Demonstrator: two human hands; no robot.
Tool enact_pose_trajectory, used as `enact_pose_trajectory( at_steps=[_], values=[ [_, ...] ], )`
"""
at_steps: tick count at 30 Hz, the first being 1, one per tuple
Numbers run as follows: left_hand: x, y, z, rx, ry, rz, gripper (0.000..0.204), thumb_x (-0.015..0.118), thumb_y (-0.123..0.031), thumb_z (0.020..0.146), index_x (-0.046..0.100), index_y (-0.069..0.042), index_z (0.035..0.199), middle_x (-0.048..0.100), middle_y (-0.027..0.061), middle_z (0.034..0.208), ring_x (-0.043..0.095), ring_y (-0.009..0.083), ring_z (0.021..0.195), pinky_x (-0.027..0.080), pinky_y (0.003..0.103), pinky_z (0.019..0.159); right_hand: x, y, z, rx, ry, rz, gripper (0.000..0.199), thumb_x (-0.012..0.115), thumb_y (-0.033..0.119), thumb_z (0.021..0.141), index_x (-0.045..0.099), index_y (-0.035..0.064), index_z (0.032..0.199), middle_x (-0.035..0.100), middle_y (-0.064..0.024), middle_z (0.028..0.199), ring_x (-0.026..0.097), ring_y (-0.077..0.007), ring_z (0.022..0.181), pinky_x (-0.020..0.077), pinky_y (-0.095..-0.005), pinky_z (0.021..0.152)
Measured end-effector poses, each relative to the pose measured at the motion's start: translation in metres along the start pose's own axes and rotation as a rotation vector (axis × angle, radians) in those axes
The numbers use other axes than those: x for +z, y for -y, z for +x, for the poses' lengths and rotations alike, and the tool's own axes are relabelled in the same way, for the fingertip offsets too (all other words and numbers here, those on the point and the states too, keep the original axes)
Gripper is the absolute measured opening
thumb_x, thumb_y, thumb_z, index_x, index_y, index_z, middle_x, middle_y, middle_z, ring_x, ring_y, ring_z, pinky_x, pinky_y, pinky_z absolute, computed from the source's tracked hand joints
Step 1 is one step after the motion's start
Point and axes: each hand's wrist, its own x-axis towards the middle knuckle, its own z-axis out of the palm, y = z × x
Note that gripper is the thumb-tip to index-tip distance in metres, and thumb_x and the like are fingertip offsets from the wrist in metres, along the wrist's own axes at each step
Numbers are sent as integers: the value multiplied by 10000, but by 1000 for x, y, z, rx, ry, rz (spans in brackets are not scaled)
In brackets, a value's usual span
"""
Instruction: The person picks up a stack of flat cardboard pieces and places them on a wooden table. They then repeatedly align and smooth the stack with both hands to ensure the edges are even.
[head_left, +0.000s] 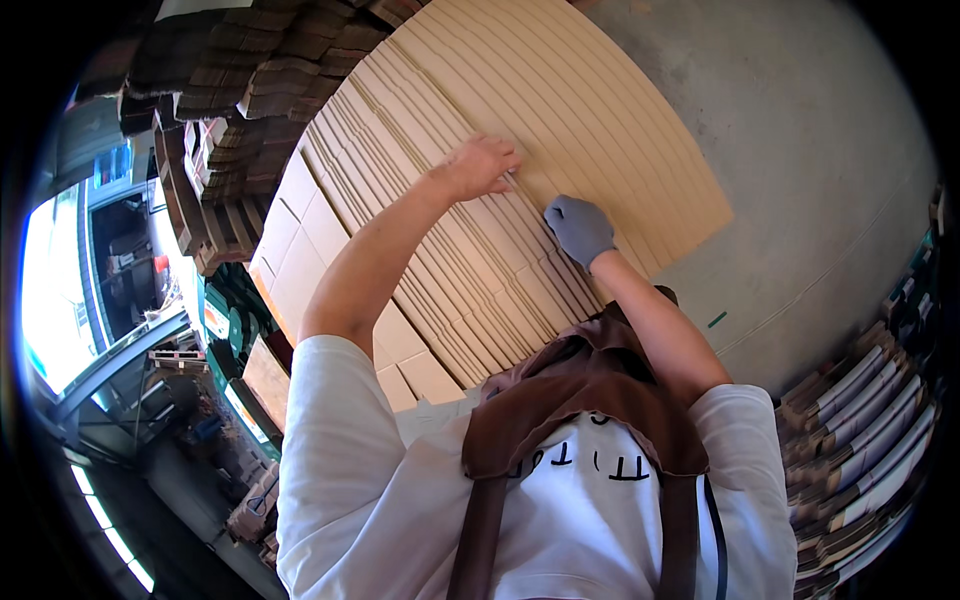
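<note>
Darker cardboard bundles [240, 70] are seen stacked far left. A fanned stack of flat cardboard sheets [560, 110] fills the centre, overlapped edge on edge. The bare left hand [480, 165] is closed, pinching one sheet edge mid-stack. The gloved right hand [580, 228] is pressed, fingers curled, just beside it. Sorting is judged about midway: sheets lie on both sides. Concrete floor [800, 150] is seen right.
</note>
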Motion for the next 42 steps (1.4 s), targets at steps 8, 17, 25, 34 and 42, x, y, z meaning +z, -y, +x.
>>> enact_pose_trajectory(
  at_steps=[8, 17, 25, 34, 42],
  values=[
    [1, 3, 4, 30, -47, 34, 299, 741, -360, 851, 632, -130, 1008, 617, 38, 1033, 563, 238, 1105, 395, 399, 1032, 2, 26, 31, -7, -42, -140, 240, 548, 278, 928, 690, 85, 932, 725, -157, 934, 697, -355, 875, 540, -504, 756],
    [-10, 1, -4, 17, 6, -100, 285, 728, -341, 869, 615, -113, 998, 622, 46, 1034, 562, 234, 1120, 357, 433, 1097, -7, 30, 50, -1, 86, -97, 231, 590, 279, 859, 707, 88, 912, 705, -186, 925, 668, -389, 891, 521, -503, 785],
    [-5, 7, -2, 0, -37, -195, 191, 672, -269, 912, 622, -102, 991, 642, 66, 983, 596, 265, 1046, 413, 422, 1008, -8, 30, 60, -83, 206, -158, 233, 577, 276, 866, 710, 102, 943, 709, -157, 1004, 669, -373, 956, 532, -492, 812],
    [2, 24, 26, -110, 26, -79, 173, 636, -287, 926, 678, -129, 982, 652, 65, 996, 591, 263, 1057, 431, 425, 964, -3, 25, 59, -164, 139, -247, 240, 550, 287, 905, 696, 97, 916, 698, -159, 994, 669, -367, 926, 530, -508, 796],
    [2, 50, 50, -227, -57, -22, 270, 712, -375, 862, 692, -114, 928, 647, 67, 1027, 571, 275, 1123, 441, 417, 989, -2, 22, 55, -137, 119, -131, 225, 560, 293, 914, 676, 103, 885, 681, -139, 1004, 662, -361, 902, 525, -494, 777]
  ],
)
